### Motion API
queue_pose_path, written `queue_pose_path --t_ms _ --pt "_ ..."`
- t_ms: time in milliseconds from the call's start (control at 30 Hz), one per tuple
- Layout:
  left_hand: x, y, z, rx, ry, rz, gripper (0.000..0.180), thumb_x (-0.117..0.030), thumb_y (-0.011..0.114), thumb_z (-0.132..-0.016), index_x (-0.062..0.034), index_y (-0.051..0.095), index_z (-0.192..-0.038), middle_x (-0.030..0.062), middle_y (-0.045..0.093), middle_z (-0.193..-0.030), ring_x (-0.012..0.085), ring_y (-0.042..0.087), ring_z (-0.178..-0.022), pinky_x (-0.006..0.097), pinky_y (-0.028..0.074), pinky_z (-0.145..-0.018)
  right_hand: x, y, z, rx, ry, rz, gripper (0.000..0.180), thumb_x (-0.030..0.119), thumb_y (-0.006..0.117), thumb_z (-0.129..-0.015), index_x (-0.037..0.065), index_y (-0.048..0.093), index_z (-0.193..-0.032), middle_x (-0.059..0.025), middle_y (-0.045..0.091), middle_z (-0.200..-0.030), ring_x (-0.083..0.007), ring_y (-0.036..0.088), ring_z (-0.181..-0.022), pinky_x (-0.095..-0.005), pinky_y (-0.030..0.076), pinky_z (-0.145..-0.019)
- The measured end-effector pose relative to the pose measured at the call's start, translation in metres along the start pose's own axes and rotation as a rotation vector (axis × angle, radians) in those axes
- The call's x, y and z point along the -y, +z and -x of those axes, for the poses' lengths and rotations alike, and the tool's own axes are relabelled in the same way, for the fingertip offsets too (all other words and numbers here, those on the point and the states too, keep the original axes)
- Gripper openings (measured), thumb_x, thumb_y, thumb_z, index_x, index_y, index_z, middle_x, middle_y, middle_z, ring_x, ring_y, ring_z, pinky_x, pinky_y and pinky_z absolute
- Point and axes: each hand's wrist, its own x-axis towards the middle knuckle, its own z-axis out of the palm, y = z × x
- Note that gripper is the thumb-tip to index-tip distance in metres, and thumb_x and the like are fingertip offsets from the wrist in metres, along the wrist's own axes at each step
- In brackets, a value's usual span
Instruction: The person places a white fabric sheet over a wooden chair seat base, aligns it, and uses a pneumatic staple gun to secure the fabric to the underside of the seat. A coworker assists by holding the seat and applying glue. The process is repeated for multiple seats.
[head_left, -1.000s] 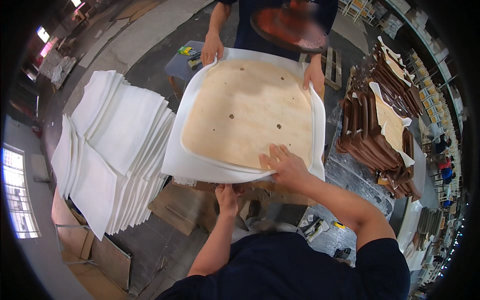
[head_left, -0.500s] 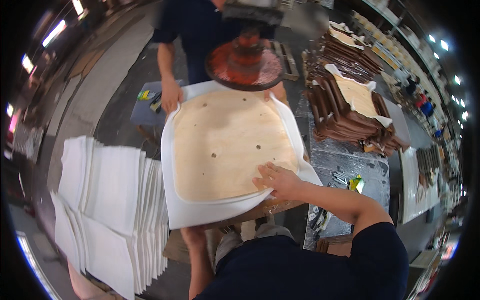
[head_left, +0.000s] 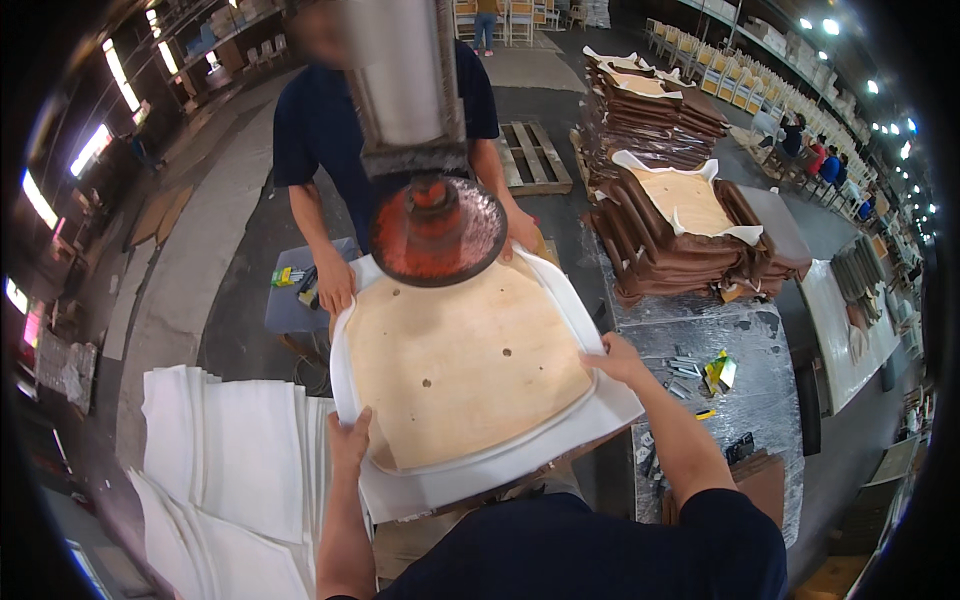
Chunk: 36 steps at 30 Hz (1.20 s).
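Observation:
A pale plywood seat board (head_left: 470, 400) with small holes lies on a larger white foam sheet (head_left: 520, 455), whose edges stand up round it. At the near left edge, my left hand (head_left: 349, 442) grips the foam with the thumb uppermost. My right hand (head_left: 614, 362) holds the foam's right edge, its fingertips at the board's rim. A round red press plate (head_left: 438, 235) hangs over the far part of the board and hides some of it. Across from me, a co-worker's hands (head_left: 338, 285) hold the two far corners.
Folded white sheets (head_left: 240, 450) are stacked at left. To the right, a plastic-covered table (head_left: 680, 330) bears small metal pieces and a yellow-green packet (head_left: 718, 372). Brown padded covers (head_left: 660, 240) form piles behind it. A wooden pallet (head_left: 532, 158) lies on the floor beyond.
My left hand has come from below the near edge up to the left edge. My right hand has left the board's top for the right edge. The view has tilted up.

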Motion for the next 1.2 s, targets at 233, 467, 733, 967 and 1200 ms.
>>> queue_pose_path --t_ms 233,467,733,967,1200 --pt "-0.008 0.007 0.022 -0.066 -0.313 0.704 0.046 -0.034 0.068 -0.111 0.0027 0.067 -0.139 0.0160 0.075 -0.125 0.0274 0.072 -0.112 0.041 0.059 -0.098 -0.048 -0.028 0.001 0.072 0.299 -0.969 0.041 0.045 0.075 -0.104 0.004 0.078 -0.111 0.0010 0.067 -0.076 -0.0091 0.052 -0.057 -0.0284 0.036 -0.052" --pt "-0.030 -0.008 0.011 0.233 -0.365 0.215 0.028 -0.026 0.069 -0.109 0.0009 0.074 -0.118 0.0079 0.080 -0.099 0.0204 0.073 -0.082 0.033 0.058 -0.075 -0.036 -0.028 -0.018 0.078 0.054 -0.033 0.037 0.035 0.079 -0.097 0.000 0.075 -0.109 -0.0122 0.077 -0.087 -0.0252 0.073 -0.081 -0.0417 0.056 -0.073" --pt "-0.029 0.068 0.019 -0.414 -0.022 -0.645 0.032 -0.024 0.054 -0.108 0.0036 0.070 -0.106 0.0312 0.076 -0.103 0.0563 0.070 -0.098 0.063 0.053 -0.087 -0.028 0.014 0.002 -0.323 -0.014 0.145 0.026 0.028 0.068 -0.102 0.002 0.066 -0.104 -0.0264 0.073 -0.107 -0.0498 0.072 -0.102 -0.0585 0.057 -0.088" --pt "-0.024 0.081 0.021 -0.559 0.149 -0.640 0.026 -0.024 0.056 -0.111 -0.0021 0.058 -0.097 0.0239 0.068 -0.097 0.0524 0.066 -0.094 0.065 0.051 -0.082 -0.009 0.047 0.022 -0.557 -0.028 0.196 0.022 0.027 0.064 -0.108 0.006 0.060 -0.110 -0.0206 0.065 -0.109 -0.0443 0.068 -0.103 -0.0579 0.057 -0.087" --pt "-0.022 0.083 0.018 -0.513 0.090 -0.634 0.026 -0.025 0.056 -0.112 -0.0024 0.057 -0.100 0.0249 0.069 -0.098 0.0531 0.066 -0.095 0.065 0.050 -0.082 -0.014 0.047 0.025 -0.582 -0.060 0.208 0.023 0.028 0.064 -0.108 0.005 0.060 -0.110 -0.0205 0.066 -0.109 -0.0442 0.069 -0.103 -0.0583 0.057 -0.086"
